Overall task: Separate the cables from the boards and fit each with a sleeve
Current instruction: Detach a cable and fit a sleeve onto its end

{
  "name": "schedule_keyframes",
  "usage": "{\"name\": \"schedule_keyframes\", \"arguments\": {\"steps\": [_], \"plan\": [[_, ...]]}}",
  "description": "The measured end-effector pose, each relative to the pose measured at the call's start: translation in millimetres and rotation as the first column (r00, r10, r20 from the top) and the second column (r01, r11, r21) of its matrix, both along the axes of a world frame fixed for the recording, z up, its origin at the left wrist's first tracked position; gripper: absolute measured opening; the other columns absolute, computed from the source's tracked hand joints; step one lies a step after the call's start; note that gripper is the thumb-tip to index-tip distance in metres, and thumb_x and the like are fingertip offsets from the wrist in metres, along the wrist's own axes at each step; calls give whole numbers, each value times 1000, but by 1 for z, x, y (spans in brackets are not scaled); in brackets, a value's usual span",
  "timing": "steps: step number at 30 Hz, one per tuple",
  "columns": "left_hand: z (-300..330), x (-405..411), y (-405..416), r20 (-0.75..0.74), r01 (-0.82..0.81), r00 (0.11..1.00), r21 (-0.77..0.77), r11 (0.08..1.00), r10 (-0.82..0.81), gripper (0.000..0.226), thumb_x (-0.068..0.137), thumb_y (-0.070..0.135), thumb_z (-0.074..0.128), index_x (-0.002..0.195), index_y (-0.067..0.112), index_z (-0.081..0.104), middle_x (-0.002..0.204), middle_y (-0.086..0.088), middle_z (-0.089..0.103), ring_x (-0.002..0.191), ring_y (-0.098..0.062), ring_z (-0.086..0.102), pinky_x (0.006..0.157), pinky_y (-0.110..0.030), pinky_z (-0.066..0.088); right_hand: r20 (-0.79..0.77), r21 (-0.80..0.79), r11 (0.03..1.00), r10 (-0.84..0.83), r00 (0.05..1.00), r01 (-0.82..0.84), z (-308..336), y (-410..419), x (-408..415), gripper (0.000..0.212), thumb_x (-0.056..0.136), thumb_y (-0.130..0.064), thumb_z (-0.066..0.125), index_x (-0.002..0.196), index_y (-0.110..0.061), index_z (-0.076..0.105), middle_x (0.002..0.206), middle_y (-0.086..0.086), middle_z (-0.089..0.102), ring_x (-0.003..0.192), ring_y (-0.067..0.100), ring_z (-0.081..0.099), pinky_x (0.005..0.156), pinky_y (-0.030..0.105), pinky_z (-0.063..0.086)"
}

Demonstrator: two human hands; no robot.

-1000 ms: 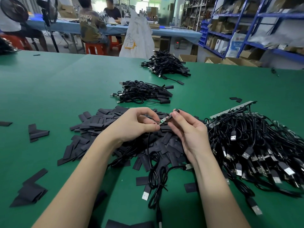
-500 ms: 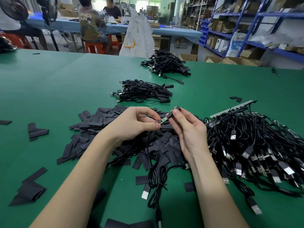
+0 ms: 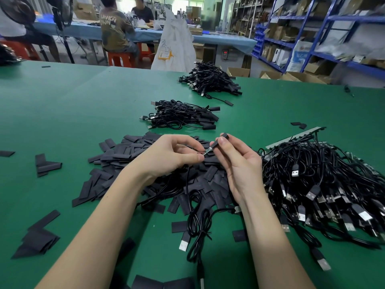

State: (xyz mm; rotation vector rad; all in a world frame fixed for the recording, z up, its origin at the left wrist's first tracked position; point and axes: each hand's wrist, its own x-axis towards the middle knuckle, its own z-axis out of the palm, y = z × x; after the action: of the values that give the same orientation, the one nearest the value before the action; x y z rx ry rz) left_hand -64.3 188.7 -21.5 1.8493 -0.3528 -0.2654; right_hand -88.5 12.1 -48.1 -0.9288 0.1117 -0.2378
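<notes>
Black heat-shrink sleeve (image 3: 219,142), short flat tube, is pinched by the right hand (image 3: 239,163) w/ thumb and forefinger. Left hand (image 3: 173,157) pinches the small green circuit board (image 3: 208,151) at the end of a thin black cable (image 3: 195,207), over the loose sleeve pile (image 3: 145,163) mid green worktop (image 3: 62,113). Vs a sec ago the sleeve has slid further on: less board shows, roughly half covered, tho it's small. Sleeving nearly done; unsleeved cable heap (image 3: 316,184) waits toward the right edge.

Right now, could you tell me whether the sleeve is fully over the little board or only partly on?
Partly on: the sleeve covers one end of the board, whose bare green part still shows.
</notes>
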Motion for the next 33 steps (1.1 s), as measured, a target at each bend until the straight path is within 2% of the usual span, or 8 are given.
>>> {"name": "schedule_keyframes", "arguments": {"steps": [8, 11, 13, 16, 20, 25, 29, 33], "plan": [[-1, -1, 0, 17, -28, 999, 1, 1000, 28, 11, 84, 18, 81, 93, 21, 77, 73, 9, 73, 65, 1, 62, 62, -6, 43, -52, 49, 993, 108, 993, -106, -1, -2, -1, 9, 89, 0, 70, 96, -1, 74, 96, 13, 76, 89, 17, 75, 76, 22, 59], [0, -2, -2, 14, -30, 999, -3, 1000, 30, 11, 84, 19, 81, 95, 21, 76, 74, 7, 74, 67, -1, 63, 68, -12, 45, -70, 47, 988, 148, 986, -145, -1, -1, -2, 9, 88, -1, 71, 97, -1, 74, 96, 13, 77, 91, 17, 75, 76, 21, 59], [0, -3, -4, 16, -51, 999, -8, 999, 51, 14, 84, 19, 81, 97, 19, 75, 75, 6, 75, 66, -1, 63, 70, -15, 45, -82, 44, 990, 137, 987, -134, -1, 1, -2, 9, 88, 0, 71, 96, -1, 73, 96, 13, 77, 91, 18, 76, 76, 21, 59], [2, -4, -6, 30, -44, 999, -9, 999, 45, 23, 82, 15, 83, 101, 16, 70, 79, 4, 76, 65, -1, 64, 65, -10, 46, -101, 97, 993, 83, 991, -73, -2, 3, -1, 7, 89, 2, 71, 95, 0, 72, 93, 12, 77, 90, 18, 75, 74, 21, 59], [2, -4, -4, 114, -82, 990, 30, 996, 78, 14, 82, 17, 83, 92, 16, 72, 82, -1, 75, 69, -8, 64, 73, -22, 50, -123, 173, 985, 39, 992, -17, -3, 5, 0, 9, 89, 4, 70, 97, 1, 70, 86, 7, 78, 83, 12, 75, 70, 21, 60], [0, -4, -7, 187, -102, 978, 44, 994, 92, 12, 83, 17, 83, 88, 21, 73, 79, 2, 77, 69, -6, 67, 67, -15, 49, -124, 208, 978, 44, 991, -18, -4, 6, 0, 22, 88, 2, 72, 109, 5, 67, 86, 6, 78, 84, 11, 75, 72, 21, 60], [-1, -2, -7, 225, -101, 971, 57, 993, 86, 10, 82, 16, 83, 86, 21, 76, 72, 5, 75, 65, -4, 66, 64, -11, 47, -115, 214, 977, 47, 992, -22, -5, 7, 0, 25, 88, 1, 72, 112, 6, 66, 86, 5, 78, 87, 12, 75, 74, 21, 59], [-2, -1, -6, 242, -91, 967, 57, 994, 75, 10, 82, 15, 83, 84, 21, 77, 71, 6, 74, 64, -4, 66, 65, -13, 48, -105, 195, 980, 59, 993, -38, -5, 7, 0, 23, 89, 0, 72, 111, 6, 68, 88, 7, 78, 88, 13, 75, 74, 20, 59]]}}
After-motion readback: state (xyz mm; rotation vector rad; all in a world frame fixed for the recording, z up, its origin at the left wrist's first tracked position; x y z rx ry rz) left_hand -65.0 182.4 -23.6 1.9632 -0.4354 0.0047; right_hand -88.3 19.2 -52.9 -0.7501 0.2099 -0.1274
